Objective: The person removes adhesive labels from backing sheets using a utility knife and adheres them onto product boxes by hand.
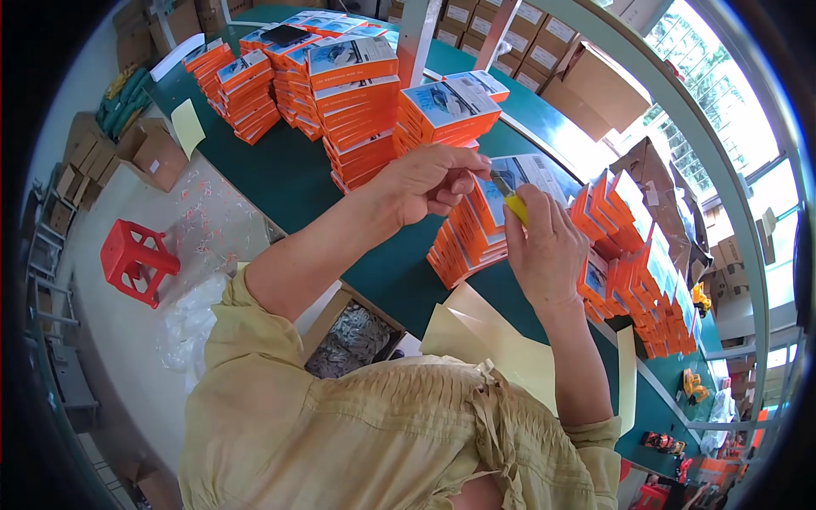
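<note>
My right hand (pixel 548 246) is wrapped round a yellow-handled utility knife (pixel 516 206), its metal blade pointing up and left. The blade end lies close to the fingertips of my left hand (pixel 433 180), whose thumb and index finger are pinched together. Whatever they pinch, if anything, is too small to make out. Both hands are above a stack of orange-and-white printed boxes (pixel 484 223) on the green table (pixel 374 268). That stack is partly hidden behind my hands.
More orange box stacks (pixel 357 102) stand at the back, others (pixel 642 263) at the right. Yellowish sheets (pixel 484 336) lie at the near table edge. Below is a carton of small metallic-looking pieces (pixel 353 340). A red stool (pixel 138 259) stands on the littered floor. Metal posts (pixel 418 42) rise behind.
</note>
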`<state>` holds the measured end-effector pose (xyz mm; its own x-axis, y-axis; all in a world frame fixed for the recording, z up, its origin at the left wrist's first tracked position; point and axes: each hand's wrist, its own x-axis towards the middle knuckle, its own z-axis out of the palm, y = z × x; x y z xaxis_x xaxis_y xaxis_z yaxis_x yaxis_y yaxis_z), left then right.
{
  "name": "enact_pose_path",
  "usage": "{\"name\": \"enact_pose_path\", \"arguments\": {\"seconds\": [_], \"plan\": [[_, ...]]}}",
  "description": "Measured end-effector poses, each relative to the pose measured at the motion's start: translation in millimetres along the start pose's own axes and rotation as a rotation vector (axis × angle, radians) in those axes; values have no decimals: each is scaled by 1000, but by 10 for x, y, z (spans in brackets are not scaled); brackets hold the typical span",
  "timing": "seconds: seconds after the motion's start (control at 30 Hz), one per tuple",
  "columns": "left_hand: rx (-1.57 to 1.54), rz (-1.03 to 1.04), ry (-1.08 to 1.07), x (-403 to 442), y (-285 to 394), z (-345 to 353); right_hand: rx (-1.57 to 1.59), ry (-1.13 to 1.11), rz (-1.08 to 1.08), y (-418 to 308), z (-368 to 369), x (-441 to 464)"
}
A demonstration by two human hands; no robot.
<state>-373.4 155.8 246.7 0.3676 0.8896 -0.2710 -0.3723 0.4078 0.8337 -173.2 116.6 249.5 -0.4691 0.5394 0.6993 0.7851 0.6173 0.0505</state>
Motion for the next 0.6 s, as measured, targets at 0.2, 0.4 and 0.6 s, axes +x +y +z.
{"name": "enact_pose_path", "arguments": {"seconds": [0.2,0.4,0.6], "plan": [[114,110,1,63,-16,-30,157,-123,178,-62,-54,-56],[422,210,-57,104,38,-36,315,-258,296,-127,-108,-127],[621,294,-82,172,21,-33,446,-361,400,-152,-171,-139]]}}
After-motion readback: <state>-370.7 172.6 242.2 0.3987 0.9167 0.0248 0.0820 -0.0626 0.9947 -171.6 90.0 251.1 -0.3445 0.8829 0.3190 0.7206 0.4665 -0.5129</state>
